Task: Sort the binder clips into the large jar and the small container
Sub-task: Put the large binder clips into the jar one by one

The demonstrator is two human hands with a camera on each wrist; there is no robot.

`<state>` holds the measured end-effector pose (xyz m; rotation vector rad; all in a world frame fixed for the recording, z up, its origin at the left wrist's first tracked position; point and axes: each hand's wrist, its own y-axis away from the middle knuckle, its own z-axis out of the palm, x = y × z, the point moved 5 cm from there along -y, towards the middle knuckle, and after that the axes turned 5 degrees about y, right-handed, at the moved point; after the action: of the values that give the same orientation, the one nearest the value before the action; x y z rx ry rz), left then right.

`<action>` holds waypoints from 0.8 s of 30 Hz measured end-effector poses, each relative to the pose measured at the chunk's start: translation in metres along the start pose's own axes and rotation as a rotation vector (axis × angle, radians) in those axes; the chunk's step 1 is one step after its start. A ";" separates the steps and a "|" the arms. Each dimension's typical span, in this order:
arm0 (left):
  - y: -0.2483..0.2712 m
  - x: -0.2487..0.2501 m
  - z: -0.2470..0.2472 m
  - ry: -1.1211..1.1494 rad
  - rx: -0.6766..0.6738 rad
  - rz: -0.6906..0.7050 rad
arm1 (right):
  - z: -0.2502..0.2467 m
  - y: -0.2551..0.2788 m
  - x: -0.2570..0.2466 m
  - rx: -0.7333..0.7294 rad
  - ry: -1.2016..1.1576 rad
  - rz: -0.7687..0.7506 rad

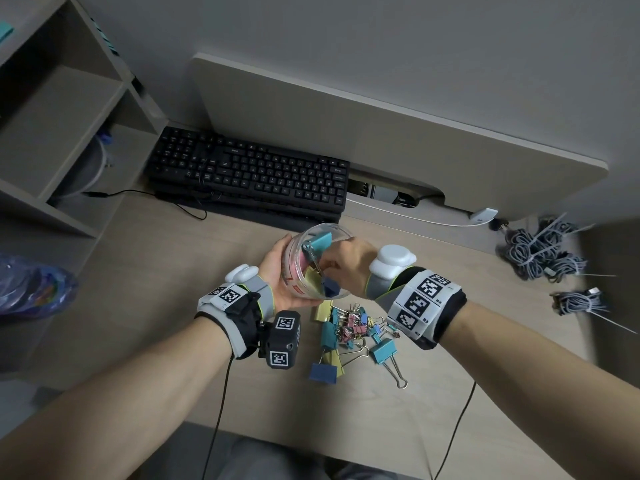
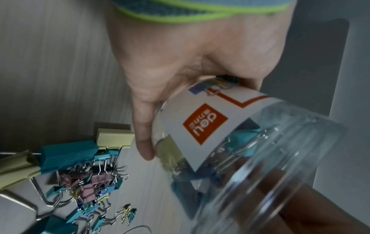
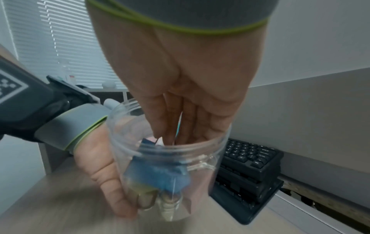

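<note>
**Head view: my two hands at the big jar**

Head view is showing my left hand [image 1: 277,271] holding the large jar [image 1: 304,265] up off the bench [image 1: 173,306]. The left grip is curling around the jar's side, with the palm under it. The jar is leaning over, with its open mouth pointing up and toward the keyboard [image 1: 249,174].

My right hand [image 1: 343,265] is reaching into the jar's mouth. Its fingers [image 3: 192,125] are pointing down inside, close together. A thin bit of something blue and white is showing between them, but I cannot tell if the right grip is holding it.

Inside the jar, big clips are lying in a jumble: a teal clip [image 1: 320,241] near the mouth, a dark blue clip [image 1: 330,287] lower down, and pink and yellow ones too. A white label with an orange square [image 2: 205,124] is wrapping around the jar.

Just below the jar, the pile of binder clips [image 1: 353,327] is lying on the bench. Big teal, yellow and blue ones are sitting around a heap of tiny ones.

Grey cable bundles [image 1: 543,251] are lying far off on my right side.
</note>
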<state>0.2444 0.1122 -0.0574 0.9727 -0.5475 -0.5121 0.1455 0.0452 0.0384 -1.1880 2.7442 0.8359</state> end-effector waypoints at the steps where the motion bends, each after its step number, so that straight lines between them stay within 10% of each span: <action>1: -0.001 -0.001 0.000 0.001 0.000 -0.005 | 0.001 -0.001 0.001 -0.022 0.004 0.024; 14: 0.002 -0.002 0.010 0.003 -0.001 -0.007 | -0.006 0.001 0.004 0.052 0.057 0.049; 19: 0.000 0.001 0.008 0.013 0.010 -0.006 | -0.023 0.013 0.043 0.344 -0.292 0.154; 24: -0.001 0.000 0.013 -0.030 -0.013 -0.021 | 0.007 0.021 0.083 0.155 -0.892 0.374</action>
<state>0.2356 0.1037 -0.0527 0.9603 -0.5607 -0.5490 0.0714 0.0049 0.0219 -0.1590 2.2029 0.8680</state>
